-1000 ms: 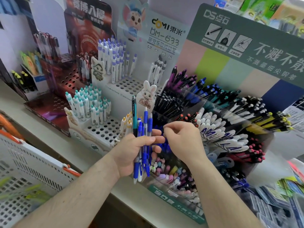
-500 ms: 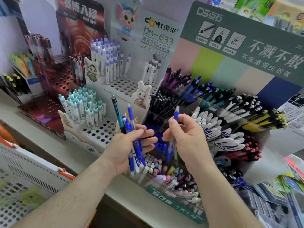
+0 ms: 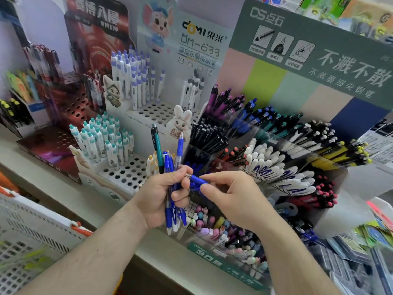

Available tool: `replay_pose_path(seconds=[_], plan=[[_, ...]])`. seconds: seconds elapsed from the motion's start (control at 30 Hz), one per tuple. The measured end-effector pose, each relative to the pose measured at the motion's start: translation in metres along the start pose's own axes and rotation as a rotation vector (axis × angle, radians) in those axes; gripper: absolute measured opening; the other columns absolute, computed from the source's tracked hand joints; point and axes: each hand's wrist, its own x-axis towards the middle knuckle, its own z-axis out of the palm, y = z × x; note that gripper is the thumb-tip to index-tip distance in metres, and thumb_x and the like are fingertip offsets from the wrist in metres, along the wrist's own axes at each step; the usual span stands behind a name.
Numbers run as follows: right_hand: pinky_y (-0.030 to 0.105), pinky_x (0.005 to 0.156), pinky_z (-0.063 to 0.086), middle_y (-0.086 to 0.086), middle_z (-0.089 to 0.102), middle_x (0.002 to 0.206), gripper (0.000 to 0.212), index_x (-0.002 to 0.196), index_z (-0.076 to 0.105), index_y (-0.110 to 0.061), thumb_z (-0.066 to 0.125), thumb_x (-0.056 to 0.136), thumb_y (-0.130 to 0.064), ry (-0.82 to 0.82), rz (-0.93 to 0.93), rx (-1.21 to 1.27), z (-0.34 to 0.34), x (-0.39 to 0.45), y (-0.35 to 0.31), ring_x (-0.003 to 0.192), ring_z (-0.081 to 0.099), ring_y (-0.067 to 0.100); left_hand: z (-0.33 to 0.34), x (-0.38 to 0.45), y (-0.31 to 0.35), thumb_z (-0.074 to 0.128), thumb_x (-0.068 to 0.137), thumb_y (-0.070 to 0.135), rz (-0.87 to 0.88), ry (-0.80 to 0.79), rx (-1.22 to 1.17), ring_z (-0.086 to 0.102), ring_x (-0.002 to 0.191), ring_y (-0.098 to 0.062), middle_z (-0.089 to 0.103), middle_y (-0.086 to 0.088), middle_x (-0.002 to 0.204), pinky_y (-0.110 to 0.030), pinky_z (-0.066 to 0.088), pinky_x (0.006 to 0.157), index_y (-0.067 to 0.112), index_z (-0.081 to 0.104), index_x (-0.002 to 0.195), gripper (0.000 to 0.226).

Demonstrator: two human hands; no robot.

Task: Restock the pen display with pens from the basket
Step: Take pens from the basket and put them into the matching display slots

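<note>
several tiers of clear acrylic pen display (image 3: 331, 173) across the right of the shelf (image 3: 53, 177), pens sorted by colour and leaned back in fans, presumably so caps face the shopper. blue compartment (image 3: 196, 166) sits just behind the hands, likely target for the blue stock.

left of it, white perforated stand (image 3: 127, 173) with upright teal-capped and purple-capped pens; many holes unfilled. not the matching home for blue clickers, judging by style.

white mesh basket (image 3: 32, 226) at lower left, orange clip on rim, parked near the left forearm, probably for short reaches. contents blurred; can't tell what remains.

left hand (image 3: 158, 198) wrapped around bunch of pens (image 3: 172, 188), mostly blue plus one teal pen (image 3: 157, 145) standing tallest. held upright as a supply, tips down, freeing the other hand to work singly.

right hand (image 3: 230, 198) pinching single blue pen (image 3: 196, 180) between thumb and fingertips, pen lying roughly level, metal end touching the left fingers. seemingly being drawn off the bunch or turned for orientation; can't tell which.

next step, by judgement: swing pen cap-up and drop into blue compartment.
</note>
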Motion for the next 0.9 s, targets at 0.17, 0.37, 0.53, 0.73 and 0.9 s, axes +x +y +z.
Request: replay_pose_path(seconds=[0.17, 0.37, 0.53, 0.73, 0.9], plan=[[0.027, 0.057, 0.042, 0.0, 0.063, 0.066, 0.013, 0.097, 0.073, -0.022, 0.061, 0.097, -0.015, 0.098, 0.188, 0.382, -0.02, -0.005, 0.012, 0.056, 0.05, 0.012, -0.014, 0.005, 0.008, 0.097, 0.045, 0.019, 0.079, -0.102, -0.156, 0.042, 0.035, -0.004, 0.059, 0.003, 0.055, -0.017, 0.036, 0.037, 0.013, 0.072, 0.074, 0.039], [0.029, 0.06, 0.053, 0.003, 0.069, 0.068, 0.01, 0.1, 0.061, -0.007, 0.065, 0.092, -0.001, 0.499, 0.186, 0.831, -0.017, -0.001, 0.012, 0.056, 0.061, 0.015, -0.01, 0.005, 0.001, 0.083, 0.065, 0.021, 0.01, -0.062, -0.035, 0.04, 0.036, -0.006, 0.058, 0.0, 0.061, -0.018, 0.034, 0.038, 0.013, 0.073, 0.078, 0.018], [0.022, 0.06, 0.056, -0.001, 0.068, 0.073, 0.017, 0.097, 0.07, -0.017, 0.069, 0.09, -0.002, 0.788, -0.069, 0.569, -0.027, -0.004, 0.008, 0.062, 0.063, 0.015, -0.007, 0.001, 0.003, 0.053, 0.082, 0.017, 0.03, 0.049, 0.134, 0.036, 0.037, -0.007, 0.055, 0.0, 0.061, -0.019, 0.028, 0.041, 0.009, 0.06, 0.086, 0.011], [0.015, 0.063, 0.049, -0.015, 0.067, 0.081, 0.027, 0.11, 0.073, -0.02, 0.073, 0.088, -0.005, 0.836, -0.231, 0.162, -0.011, 0.004, 0.021, 0.063, 0.06, 0.003, -0.008, -0.004, 0.0, 0.056, 0.081, 0.018, 0.04, 0.061, 0.177, 0.037, 0.04, -0.009, 0.054, -0.002, 0.062, -0.021, 0.031, 0.04, 0.009, 0.062, 0.086, 0.011], [0.019, 0.072, 0.053, -0.002, 0.073, 0.088, 0.025, 0.109, 0.076, -0.009, 0.075, 0.085, -0.003, 0.78, -0.339, -0.157, 0.012, 0.018, 0.029, 0.071, 0.061, 0.004, -0.007, -0.006, -0.003, 0.058, 0.08, 0.018, 0.032, 0.075, 0.194, 0.038, 0.04, -0.009, 0.054, -0.002, 0.062, -0.021, 0.032, 0.04, 0.009, 0.063, 0.087, 0.012]])
